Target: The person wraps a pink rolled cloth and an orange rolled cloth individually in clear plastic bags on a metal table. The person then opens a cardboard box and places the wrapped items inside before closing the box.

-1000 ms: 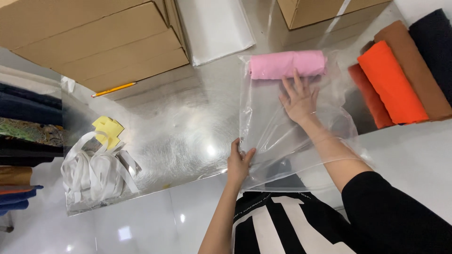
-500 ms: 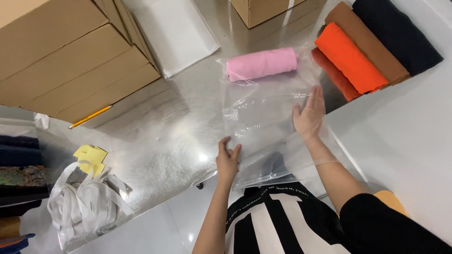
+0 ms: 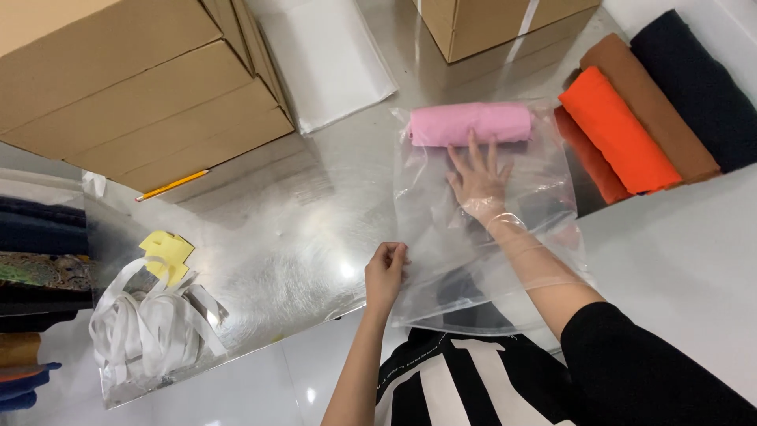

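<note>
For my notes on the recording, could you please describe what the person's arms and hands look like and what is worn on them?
Both hands are bare: no gloves, rings or watch show. The left hand and its forearm are uncovered up to the frame edge. The right hand and forearm are seen through a clear plastic bag; a black sleeve covers the right upper arm. The fingers bear no visible markings.

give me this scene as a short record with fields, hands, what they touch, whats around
left hand: left hand pinches the near left edge of the clear plastic bag
right hand: right hand is inside the bag, fingers spread, tips by the rolled pink cloth
pink cloth: lies at the bag's far end
surface: shiny metal table
right side: folded orange, brown and dark cloths
left side: brown cardboard boxes, yellow pencil, bundle of white straps
</note>
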